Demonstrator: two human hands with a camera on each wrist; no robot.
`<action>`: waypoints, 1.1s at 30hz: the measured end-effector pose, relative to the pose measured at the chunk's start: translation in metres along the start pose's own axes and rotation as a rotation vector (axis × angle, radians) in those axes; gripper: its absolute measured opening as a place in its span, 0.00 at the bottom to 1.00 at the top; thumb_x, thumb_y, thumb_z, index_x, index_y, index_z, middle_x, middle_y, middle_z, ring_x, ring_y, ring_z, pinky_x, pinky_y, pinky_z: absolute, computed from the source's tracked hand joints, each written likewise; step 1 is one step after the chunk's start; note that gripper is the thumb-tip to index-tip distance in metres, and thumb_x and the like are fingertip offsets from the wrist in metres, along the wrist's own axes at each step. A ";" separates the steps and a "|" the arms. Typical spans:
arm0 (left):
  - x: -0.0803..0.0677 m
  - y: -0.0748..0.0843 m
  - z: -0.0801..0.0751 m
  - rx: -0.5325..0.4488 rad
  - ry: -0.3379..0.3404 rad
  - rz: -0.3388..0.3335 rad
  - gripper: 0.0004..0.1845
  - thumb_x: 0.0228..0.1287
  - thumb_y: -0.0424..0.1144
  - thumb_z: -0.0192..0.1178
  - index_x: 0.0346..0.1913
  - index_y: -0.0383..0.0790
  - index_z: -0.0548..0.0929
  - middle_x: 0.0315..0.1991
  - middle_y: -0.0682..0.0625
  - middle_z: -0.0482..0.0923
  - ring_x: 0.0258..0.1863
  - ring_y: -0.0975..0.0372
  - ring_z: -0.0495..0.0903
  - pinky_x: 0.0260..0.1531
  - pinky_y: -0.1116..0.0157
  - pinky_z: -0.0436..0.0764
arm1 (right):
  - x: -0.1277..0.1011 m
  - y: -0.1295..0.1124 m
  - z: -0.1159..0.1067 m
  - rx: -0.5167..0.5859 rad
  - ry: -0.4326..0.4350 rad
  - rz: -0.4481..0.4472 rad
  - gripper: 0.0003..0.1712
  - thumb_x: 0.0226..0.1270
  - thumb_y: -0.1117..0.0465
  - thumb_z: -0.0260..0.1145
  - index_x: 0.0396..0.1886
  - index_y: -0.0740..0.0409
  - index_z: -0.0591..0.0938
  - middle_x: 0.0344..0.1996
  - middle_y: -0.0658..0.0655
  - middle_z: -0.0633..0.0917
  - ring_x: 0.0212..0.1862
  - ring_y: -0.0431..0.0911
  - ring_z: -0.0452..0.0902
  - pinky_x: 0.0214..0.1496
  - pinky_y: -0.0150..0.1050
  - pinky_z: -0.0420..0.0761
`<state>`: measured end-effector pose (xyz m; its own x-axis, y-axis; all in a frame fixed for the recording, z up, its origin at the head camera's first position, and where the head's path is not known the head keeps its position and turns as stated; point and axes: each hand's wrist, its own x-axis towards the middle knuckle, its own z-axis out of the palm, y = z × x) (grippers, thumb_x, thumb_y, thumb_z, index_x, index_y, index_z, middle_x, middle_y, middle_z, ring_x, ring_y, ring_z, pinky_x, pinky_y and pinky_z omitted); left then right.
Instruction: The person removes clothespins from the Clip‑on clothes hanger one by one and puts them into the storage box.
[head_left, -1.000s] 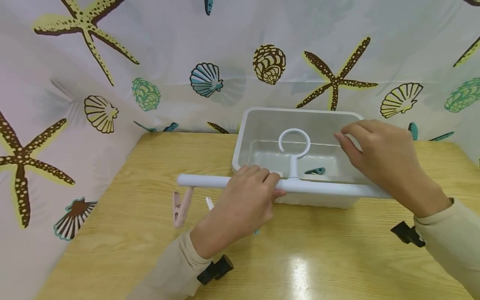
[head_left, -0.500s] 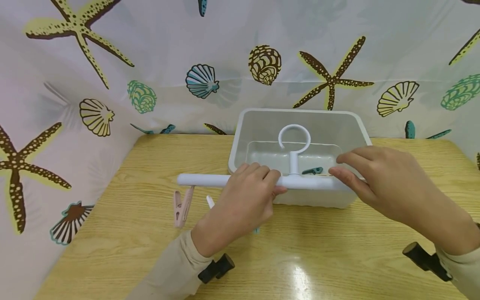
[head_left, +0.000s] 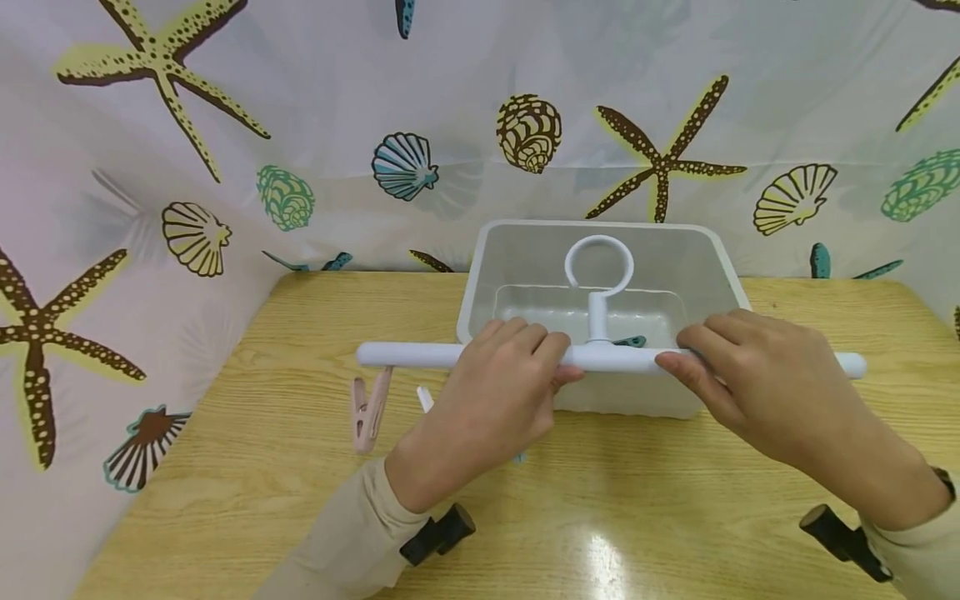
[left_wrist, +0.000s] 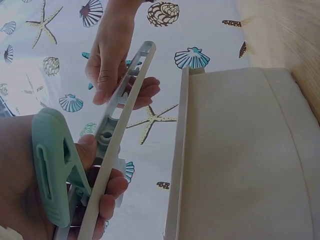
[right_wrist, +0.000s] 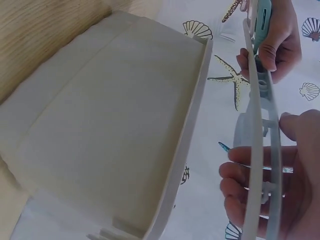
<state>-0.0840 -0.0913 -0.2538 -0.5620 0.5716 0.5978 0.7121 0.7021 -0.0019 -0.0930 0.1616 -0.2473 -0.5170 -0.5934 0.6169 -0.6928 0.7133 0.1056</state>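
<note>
A white clip hanger [head_left: 615, 358] with a round hook [head_left: 598, 242] is held level in front of the grey bin [head_left: 637, 392]. My left hand [head_left: 501, 392] grips its bar left of the hook. My right hand [head_left: 772, 383] holds the bar right of the hook, thumb on the near side and fingers over it. From the bar's left end hangs a pink clothespin [head_left: 369, 412]. A mint green clothespin [left_wrist: 52, 165] hangs by my left hand in the left wrist view. Part of a white piece [head_left: 425, 398] shows beside my left hand, mostly hidden.
Inside the bin lies a dark teal clothespin [head_left: 632, 341]. The bin stands on a wooden table [head_left: 300, 500], close to a cloth [head_left: 450, 67] printed with shells and starfish at the back and sides.
My right hand has come down and inward from above the bar's right end to hold the bar near the hook. My left hand keeps its grip; the hook has shifted slightly right.
</note>
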 end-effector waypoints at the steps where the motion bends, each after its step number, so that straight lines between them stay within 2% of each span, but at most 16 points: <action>1: 0.000 0.000 0.000 0.000 0.002 0.004 0.10 0.67 0.39 0.60 0.29 0.38 0.77 0.21 0.52 0.73 0.24 0.59 0.72 0.28 0.65 0.69 | -0.001 0.000 0.000 -0.003 -0.011 0.006 0.35 0.75 0.35 0.35 0.25 0.54 0.75 0.17 0.46 0.70 0.19 0.40 0.65 0.16 0.36 0.64; 7: 0.004 0.003 -0.002 0.007 0.003 0.023 0.10 0.67 0.39 0.60 0.30 0.37 0.77 0.22 0.51 0.73 0.25 0.59 0.72 0.29 0.64 0.70 | -0.006 0.002 0.002 0.005 -0.079 0.051 0.32 0.71 0.31 0.38 0.24 0.51 0.68 0.14 0.42 0.63 0.15 0.36 0.56 0.14 0.32 0.55; 14: 0.005 0.005 -0.003 0.007 -0.022 0.024 0.10 0.67 0.39 0.61 0.30 0.36 0.78 0.23 0.50 0.74 0.25 0.58 0.73 0.32 0.63 0.72 | -0.010 0.003 0.005 -0.012 -0.098 0.080 0.34 0.67 0.26 0.39 0.25 0.50 0.67 0.12 0.41 0.61 0.13 0.36 0.52 0.12 0.33 0.51; 24: 0.003 0.004 -0.003 0.046 -0.032 0.033 0.10 0.66 0.40 0.61 0.31 0.36 0.79 0.25 0.48 0.77 0.27 0.56 0.75 0.32 0.64 0.71 | -0.013 0.006 0.003 0.064 -0.203 0.095 0.25 0.70 0.35 0.52 0.25 0.48 0.68 0.10 0.38 0.59 0.13 0.34 0.53 0.15 0.33 0.54; 29: 0.002 0.003 -0.002 0.042 -0.024 0.040 0.09 0.67 0.39 0.61 0.33 0.36 0.79 0.25 0.48 0.77 0.27 0.57 0.75 0.32 0.64 0.71 | -0.014 0.004 0.003 0.007 -0.191 0.097 0.28 0.71 0.32 0.46 0.24 0.49 0.67 0.09 0.39 0.58 0.12 0.36 0.52 0.13 0.34 0.52; 33: 0.001 0.003 -0.004 0.044 -0.017 0.043 0.09 0.68 0.39 0.60 0.33 0.36 0.79 0.25 0.49 0.76 0.28 0.58 0.75 0.33 0.64 0.71 | -0.012 0.004 0.006 -0.041 -0.086 0.046 0.34 0.70 0.28 0.36 0.23 0.50 0.65 0.09 0.40 0.56 0.11 0.36 0.49 0.12 0.34 0.49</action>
<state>-0.0807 -0.0899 -0.2500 -0.5384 0.6085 0.5830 0.7168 0.6945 -0.0629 -0.0927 0.1699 -0.2588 -0.5901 -0.5882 0.5530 -0.6470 0.7543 0.1118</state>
